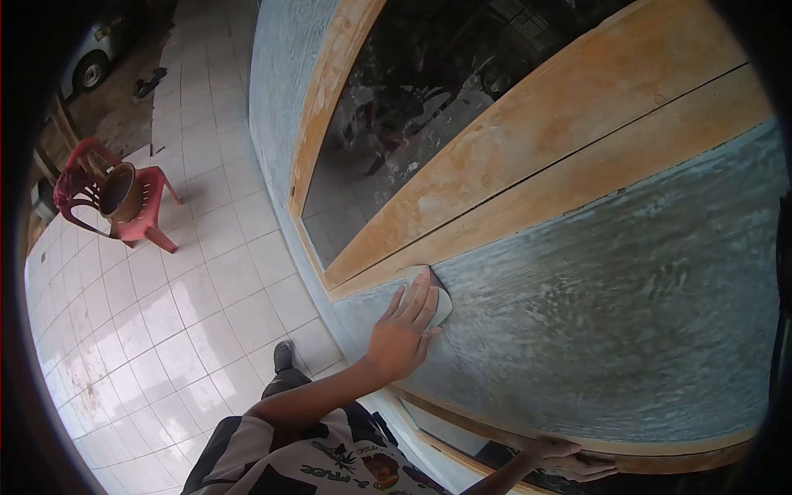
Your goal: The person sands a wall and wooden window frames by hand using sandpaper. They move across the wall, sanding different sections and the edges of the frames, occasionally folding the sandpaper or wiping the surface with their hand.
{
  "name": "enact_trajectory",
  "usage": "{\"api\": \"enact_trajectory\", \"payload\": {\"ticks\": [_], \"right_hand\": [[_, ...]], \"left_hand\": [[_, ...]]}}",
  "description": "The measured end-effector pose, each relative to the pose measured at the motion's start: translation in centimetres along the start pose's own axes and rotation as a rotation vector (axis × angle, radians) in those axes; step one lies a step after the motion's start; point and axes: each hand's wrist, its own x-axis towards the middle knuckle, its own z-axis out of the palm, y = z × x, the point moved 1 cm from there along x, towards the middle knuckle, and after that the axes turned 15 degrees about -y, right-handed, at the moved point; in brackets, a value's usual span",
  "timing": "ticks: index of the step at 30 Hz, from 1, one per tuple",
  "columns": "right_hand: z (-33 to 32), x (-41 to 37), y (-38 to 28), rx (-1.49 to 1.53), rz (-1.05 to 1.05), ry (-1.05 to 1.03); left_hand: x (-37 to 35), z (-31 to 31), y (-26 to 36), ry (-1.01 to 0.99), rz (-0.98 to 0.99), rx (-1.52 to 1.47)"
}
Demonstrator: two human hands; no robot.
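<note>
My left hand lies nearly flat against a grey, streaky wall panel, fingers stretched over a small curled sheet of what looks like sandpaper. The sheet has a pale face and a darker grey edge, and the fingers hide part of it. It sits just below the corner of an orange-brown window frame. Down at the lower right, my right hand rests with its fingers extended on the lower orange-brown frame, and nothing shows in it.
A red plastic chair with a brown bucket on it stands at the left on white floor tiles. Dark glass fills the upper window. My shoe is close to the wall's base. A parked vehicle shows beyond.
</note>
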Motion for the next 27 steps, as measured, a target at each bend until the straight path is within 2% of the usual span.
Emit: {"api": "enact_trajectory", "payload": {"ticks": [5,11,21,23,25,27], "right_hand": [[0.3,0.5,0.8,-0.036,0.015,0.025],[0.4,0.6,-0.9,-0.027,0.029,0.102],[-0.4,-0.2,0.7,-0.045,0.104,0.146],[-0.5,0.0,1.1,-0.017,0.068,0.134],[-0.4,-0.3,1.9,0.035,0.066,0.128],[-0.5,-0.9,2.5,0.104,0.061,0.131]], "left_hand": [[-0.1,-0.6,1.1,0.005,-0.002,-0.106],[-1.0,0.6,1.3,-0.064,0.020,-0.011],[-0.5,-0.1,0.6,-0.013,0.026,0.016],[0.0,-1.6,0.2,-0.027,-0.030,-0.072],[0.5,-4.1,-1.2,-0.038,0.013,-0.128],[0.4,-6.6,-2.0,-0.182,0.032,-0.441]]}}
